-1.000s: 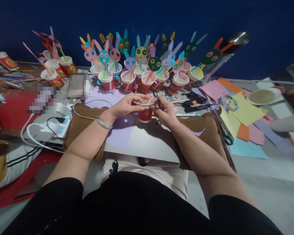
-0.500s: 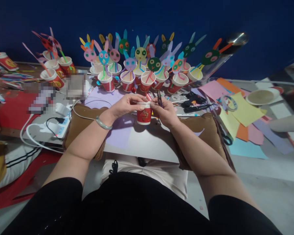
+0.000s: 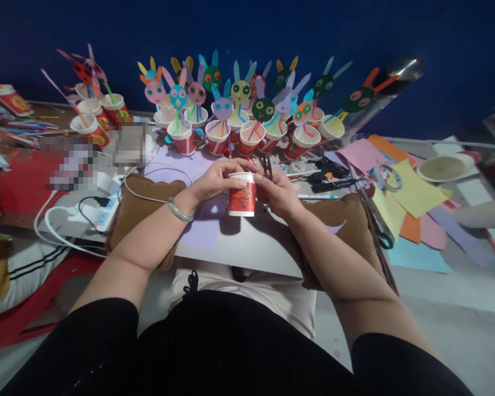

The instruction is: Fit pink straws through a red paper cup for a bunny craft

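A red paper cup (image 3: pixel 242 199) with a white rim is held upright above the table in front of me. My left hand (image 3: pixel 220 179) grips its left side and rim, the thumb on the front. At the cup's right edge is my right hand (image 3: pixel 275 190), its fingers closed around dark-handled scissors (image 3: pixel 267 167) that point up. Part of a red strip shows behind the cup, mostly hidden by the fingers.
Behind stand several red cups (image 3: pixel 181 142) with paper rabbit heads. Coloured paper sheets (image 3: pixel 421 187) and tape lie at right. Brown cushions (image 3: pixel 142 206) flank my forearms. A power strip (image 3: pixel 105 214) with cables is at left, beside a seated person.
The cup has turned in my hands and come slightly nearer to me. My left fingers have shifted along its rim. The view has moved a little.
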### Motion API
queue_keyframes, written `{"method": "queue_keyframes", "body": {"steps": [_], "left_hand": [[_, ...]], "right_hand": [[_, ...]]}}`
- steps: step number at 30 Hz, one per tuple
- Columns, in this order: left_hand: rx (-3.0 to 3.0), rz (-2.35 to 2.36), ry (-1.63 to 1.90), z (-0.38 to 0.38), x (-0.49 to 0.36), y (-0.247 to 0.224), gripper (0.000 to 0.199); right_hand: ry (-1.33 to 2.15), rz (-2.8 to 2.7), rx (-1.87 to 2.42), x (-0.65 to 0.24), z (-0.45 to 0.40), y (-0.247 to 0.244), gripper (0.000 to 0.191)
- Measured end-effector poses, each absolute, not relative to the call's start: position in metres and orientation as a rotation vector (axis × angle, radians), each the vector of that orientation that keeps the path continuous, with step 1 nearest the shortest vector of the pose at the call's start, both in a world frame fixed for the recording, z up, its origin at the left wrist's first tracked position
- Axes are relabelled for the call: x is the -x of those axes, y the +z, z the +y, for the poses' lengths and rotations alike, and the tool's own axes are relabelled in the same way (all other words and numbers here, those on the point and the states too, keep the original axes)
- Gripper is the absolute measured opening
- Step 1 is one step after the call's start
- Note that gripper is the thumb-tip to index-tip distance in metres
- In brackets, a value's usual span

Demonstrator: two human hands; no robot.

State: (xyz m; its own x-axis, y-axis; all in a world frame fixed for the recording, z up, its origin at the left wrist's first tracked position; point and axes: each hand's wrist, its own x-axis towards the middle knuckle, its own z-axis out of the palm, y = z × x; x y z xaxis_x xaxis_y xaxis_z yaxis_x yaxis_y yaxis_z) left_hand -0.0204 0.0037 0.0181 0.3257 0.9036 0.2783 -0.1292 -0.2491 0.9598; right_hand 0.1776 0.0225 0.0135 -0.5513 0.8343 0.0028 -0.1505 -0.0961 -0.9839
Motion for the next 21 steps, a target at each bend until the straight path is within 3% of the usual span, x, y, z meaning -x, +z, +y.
{"method": "queue_keyframes", "body": {"steps": [18,21], "left_hand": [[-1.404,0.798,1.215,0.009,0.028,0.018,0.041],[-1.492,0.865,1.282,0.014,0.035,0.017,0.040]], "right_hand": [[1.250,-1.574,0.879,-0.178,0.032,0.001,0.062],[1.311,-1.624,0.834,-0.180,0.033,0.004,0.064]]}}
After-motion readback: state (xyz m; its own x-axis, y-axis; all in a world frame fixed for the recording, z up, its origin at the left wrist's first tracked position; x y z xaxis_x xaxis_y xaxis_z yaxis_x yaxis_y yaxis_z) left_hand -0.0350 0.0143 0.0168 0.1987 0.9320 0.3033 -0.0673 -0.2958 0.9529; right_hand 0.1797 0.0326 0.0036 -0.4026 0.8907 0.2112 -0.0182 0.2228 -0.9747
